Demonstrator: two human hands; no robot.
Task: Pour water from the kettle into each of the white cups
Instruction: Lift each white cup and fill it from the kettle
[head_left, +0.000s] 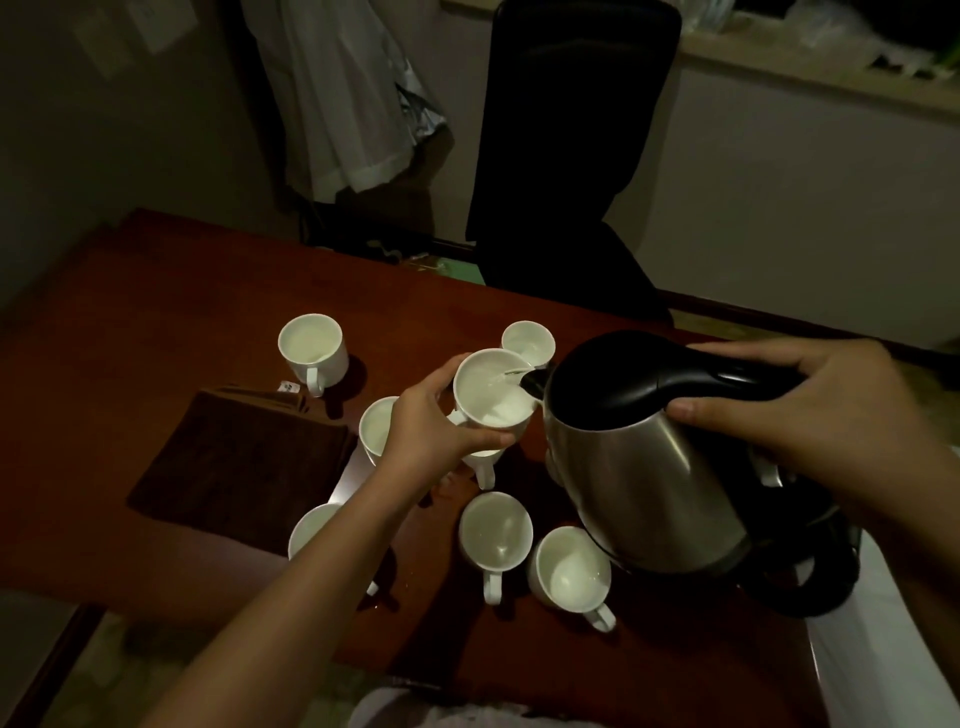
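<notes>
Over the middle of the red-brown worktop (156, 291), the right hand (810, 415) grips the tilted kettle (639, 467) by its handle, water running into a white cup (493, 395) the left hand's fingers (483, 441) hold raised; a gentle tilt, spout over the rim, should prevent spills.

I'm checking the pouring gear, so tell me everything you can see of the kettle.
The kettle has a brushed, steel-looking body with a black lid, spout and handle. It is lifted off the table and tilted toward the left, with its spout over the raised cup, and a thin stream of water runs into that cup. The right hand grips its handle; nothing else touches it.
</notes>
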